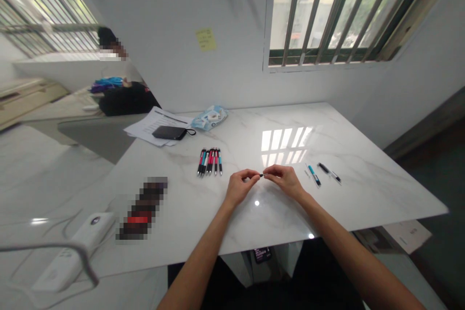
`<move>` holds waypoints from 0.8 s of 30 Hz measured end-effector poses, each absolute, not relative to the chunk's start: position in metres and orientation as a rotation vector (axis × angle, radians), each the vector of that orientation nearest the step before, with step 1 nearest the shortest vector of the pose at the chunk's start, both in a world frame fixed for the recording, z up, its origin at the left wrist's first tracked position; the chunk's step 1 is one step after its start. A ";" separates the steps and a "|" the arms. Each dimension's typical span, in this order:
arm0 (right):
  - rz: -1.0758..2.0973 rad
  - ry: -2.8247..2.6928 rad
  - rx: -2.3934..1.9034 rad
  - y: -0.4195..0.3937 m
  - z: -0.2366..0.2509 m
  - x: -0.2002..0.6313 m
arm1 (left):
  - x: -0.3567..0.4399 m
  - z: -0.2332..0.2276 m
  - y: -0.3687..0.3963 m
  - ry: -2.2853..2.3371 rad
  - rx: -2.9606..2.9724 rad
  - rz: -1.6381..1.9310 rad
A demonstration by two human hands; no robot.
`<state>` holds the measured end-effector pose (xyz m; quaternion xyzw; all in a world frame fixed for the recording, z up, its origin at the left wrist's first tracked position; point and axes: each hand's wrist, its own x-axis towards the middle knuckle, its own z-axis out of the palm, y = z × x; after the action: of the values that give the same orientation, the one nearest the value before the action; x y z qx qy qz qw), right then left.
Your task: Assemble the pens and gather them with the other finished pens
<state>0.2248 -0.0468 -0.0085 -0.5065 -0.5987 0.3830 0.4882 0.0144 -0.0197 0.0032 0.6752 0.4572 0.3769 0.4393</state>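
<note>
My left hand (241,187) and my right hand (286,181) meet above the white marbled table (254,237), each closed in a pinch. Between their fingertips sits a small black piece (261,175), too tiny to name and partly covered by the fingers. Left of my hands, several pens (209,162) in red, teal, white and black lie side by side, tips toward me. To the right are a teal pen barrel (313,175) with a dark end, thin slender parts beside it, and a black and clear pen part (329,172).
A black pouch (169,132) with a wrist loop rests on papers (147,125), near a blue packet (210,117). A blurred-out phone-like object (142,209) and a white power bank (74,252) with cables are at left. Another person (127,92) sits farther back.
</note>
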 end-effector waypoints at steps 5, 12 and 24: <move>0.950 -1.460 -1.261 -0.047 -0.007 0.225 | 0.014 0.006 -0.021 1.120 1.697 0.938; 0.886 -1.598 -1.332 -0.049 -0.007 0.226 | 0.015 0.003 -0.022 1.118 1.753 0.953; 0.929 -1.726 -1.312 -0.051 -0.005 0.230 | 0.015 0.004 -0.023 1.112 1.760 0.966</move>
<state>0.2296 -0.0514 -0.0049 -0.5142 -0.6764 0.3641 0.3816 0.0155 -0.0233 0.0040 0.6991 0.4417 0.3837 0.4110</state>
